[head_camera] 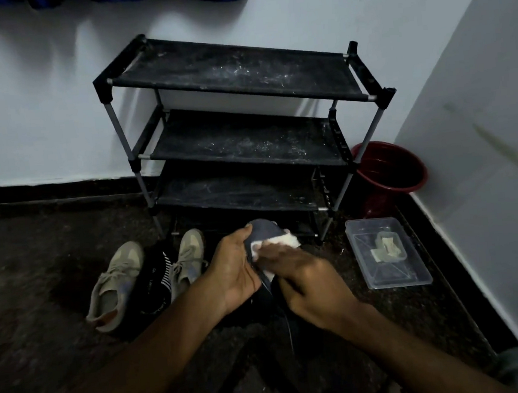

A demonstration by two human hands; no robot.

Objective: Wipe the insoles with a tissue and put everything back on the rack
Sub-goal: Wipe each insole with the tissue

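A dark blue-grey insole (265,231) is held upright in front of the rack by my left hand (235,267), whose fingers curl round its left edge. My right hand (309,281) presses a white tissue (282,242) against the insole's face; the hand is blurred. The black shoe rack (245,128) stands against the wall with dusty bare shelves. Two beige sneakers (118,280) (186,259) lie on the floor to the left. Between them lies a dark item with a striped edge (160,283).
A clear plastic box (414,270) holding a few folded tissue pieces sits on the floor at the right. A red bucket (390,175) stands in the corner beside the rack. White walls close in behind and at the right. The floor is dark speckled stone.
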